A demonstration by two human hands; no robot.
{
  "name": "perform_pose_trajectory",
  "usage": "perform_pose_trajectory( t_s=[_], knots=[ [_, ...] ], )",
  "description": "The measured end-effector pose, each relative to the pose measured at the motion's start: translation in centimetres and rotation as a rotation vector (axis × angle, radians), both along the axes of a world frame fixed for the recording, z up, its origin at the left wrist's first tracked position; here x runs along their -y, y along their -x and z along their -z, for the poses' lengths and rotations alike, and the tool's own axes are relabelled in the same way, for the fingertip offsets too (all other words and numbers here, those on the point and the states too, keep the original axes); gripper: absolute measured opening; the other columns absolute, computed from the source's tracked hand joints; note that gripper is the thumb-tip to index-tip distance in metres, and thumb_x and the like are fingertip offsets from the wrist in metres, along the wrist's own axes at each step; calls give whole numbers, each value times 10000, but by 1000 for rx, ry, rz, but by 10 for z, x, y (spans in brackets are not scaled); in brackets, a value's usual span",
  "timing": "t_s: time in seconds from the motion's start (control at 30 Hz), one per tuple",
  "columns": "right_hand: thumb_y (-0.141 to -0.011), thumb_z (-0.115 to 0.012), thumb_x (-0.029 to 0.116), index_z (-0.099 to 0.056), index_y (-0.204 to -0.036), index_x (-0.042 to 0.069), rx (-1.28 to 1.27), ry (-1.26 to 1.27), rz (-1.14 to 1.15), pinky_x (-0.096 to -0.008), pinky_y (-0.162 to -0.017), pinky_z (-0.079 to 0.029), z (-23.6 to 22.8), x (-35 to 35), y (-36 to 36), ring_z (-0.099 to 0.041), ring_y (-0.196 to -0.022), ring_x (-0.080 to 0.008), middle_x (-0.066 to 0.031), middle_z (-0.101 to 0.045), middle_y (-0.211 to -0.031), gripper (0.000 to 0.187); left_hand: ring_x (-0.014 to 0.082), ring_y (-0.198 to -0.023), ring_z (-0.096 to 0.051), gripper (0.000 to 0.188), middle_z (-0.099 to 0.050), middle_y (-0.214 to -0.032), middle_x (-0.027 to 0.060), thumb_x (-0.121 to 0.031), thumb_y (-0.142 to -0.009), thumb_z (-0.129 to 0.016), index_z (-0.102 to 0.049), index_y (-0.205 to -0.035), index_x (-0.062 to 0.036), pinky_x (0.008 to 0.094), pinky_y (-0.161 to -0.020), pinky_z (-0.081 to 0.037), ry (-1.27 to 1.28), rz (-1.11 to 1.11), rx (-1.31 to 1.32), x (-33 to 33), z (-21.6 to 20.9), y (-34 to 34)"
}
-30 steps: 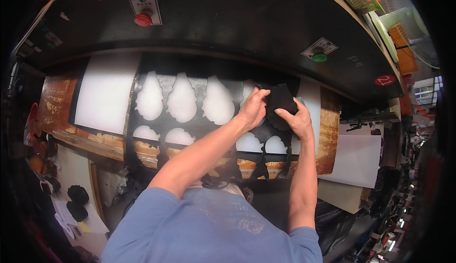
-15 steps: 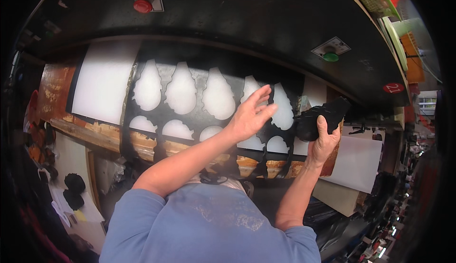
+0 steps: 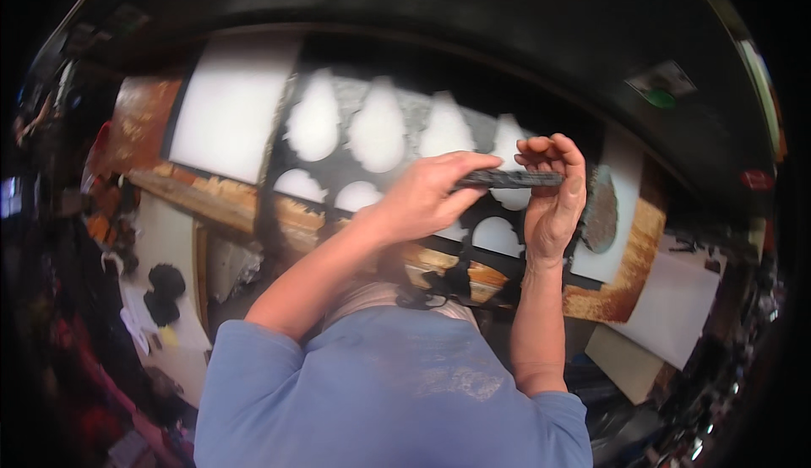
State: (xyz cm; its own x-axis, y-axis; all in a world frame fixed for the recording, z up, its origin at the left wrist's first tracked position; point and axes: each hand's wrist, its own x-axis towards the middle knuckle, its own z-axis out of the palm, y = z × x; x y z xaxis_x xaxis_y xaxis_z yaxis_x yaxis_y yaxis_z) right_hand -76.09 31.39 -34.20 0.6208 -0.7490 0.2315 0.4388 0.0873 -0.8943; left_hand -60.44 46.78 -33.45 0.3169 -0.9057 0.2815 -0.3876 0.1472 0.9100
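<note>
- At far left we see dark, lobed pieces (image 3: 166, 292) on a pale surface below the worn brown desk (image 3: 139, 122).
- On the desk's left part we find a plain white sheet (image 3: 232, 109).
- Next comes a black sheet (image 3: 412, 117) with rounded, scalloped cut-outs showing white.
- Our left hand (image 3: 431, 199) has its thumb and fingers clamped on the left end of a thin, dark stack (image 3: 511, 179), seen edge-on over the black sheet's right part.
- Our right hand (image 3: 553, 202) stands at the stack's right end, fingers loosely curled and not closed around it.
- Just right of that hand we see a grey-brown oval piece (image 3: 601, 214) on another white sheet (image 3: 627, 176).
- Above and right of it we make out a green button (image 3: 661, 96), blurred.
</note>
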Motion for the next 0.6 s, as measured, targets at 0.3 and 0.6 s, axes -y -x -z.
perform_pose_trajectory(
  t_s=[0.3, 0.6],
  knots=[
    [-1154, -574, 202, -600, -1172, 11, -166, -137, 176, -329, -834, -546, 10, -5, -19, -585, -828, -157, -54, -571, -884, 193, 422, -981, -746, 300, -749, -1077, 193, -79, -970, -747, -674, -1257, -28, 481, -848, -605, 24, -96, -19, 5, 19, 20],
    [-1163, -573, 262, -598, -1241, -8, -338, -56, 34, -335, -886, -525, -1, -38, -75, -598, -901, -181, -65, -610, -964, 282, 423, -1013, -724, 302, -728, -1082, 195, 28, -937, -694, -658, -1235, -6, 473, -865, -594, 136, -335, -123, -41, 27, 3]
  ],
)
